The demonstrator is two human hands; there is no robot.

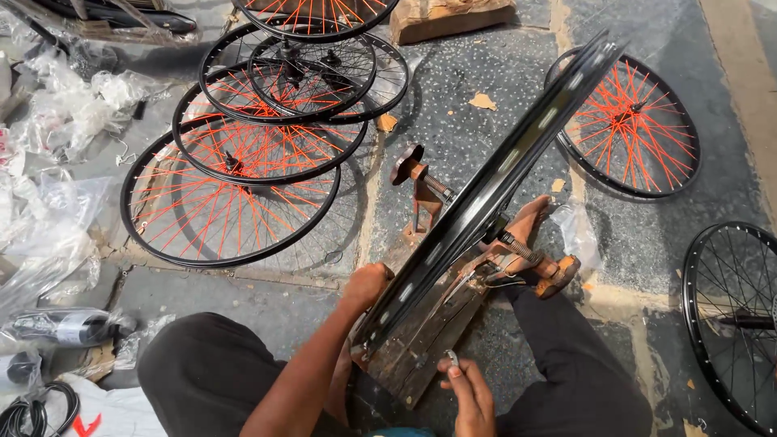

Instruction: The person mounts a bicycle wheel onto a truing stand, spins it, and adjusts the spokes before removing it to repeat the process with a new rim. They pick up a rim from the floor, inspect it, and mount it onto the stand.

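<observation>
A black bicycle rim (502,174) stands upright in a rusty truing stand (421,198) bolted to a wooden block (417,352) on the stone floor. My left hand (366,285) grips the rim's near edge. Close to the block's front corner, my right hand (468,395) pinches a small metal tool (452,357). A bare foot (526,231) rests on the stand beside the axle thread.
Several black wheels with orange spokes (243,162) are piled at the upper left. One more orange-spoked wheel (635,125) lies upper right; a black-spoked wheel (732,320) lies at the right edge. Crumpled clear plastic wrapping (48,186) litters the left. A wooden block (449,16) lies at the top.
</observation>
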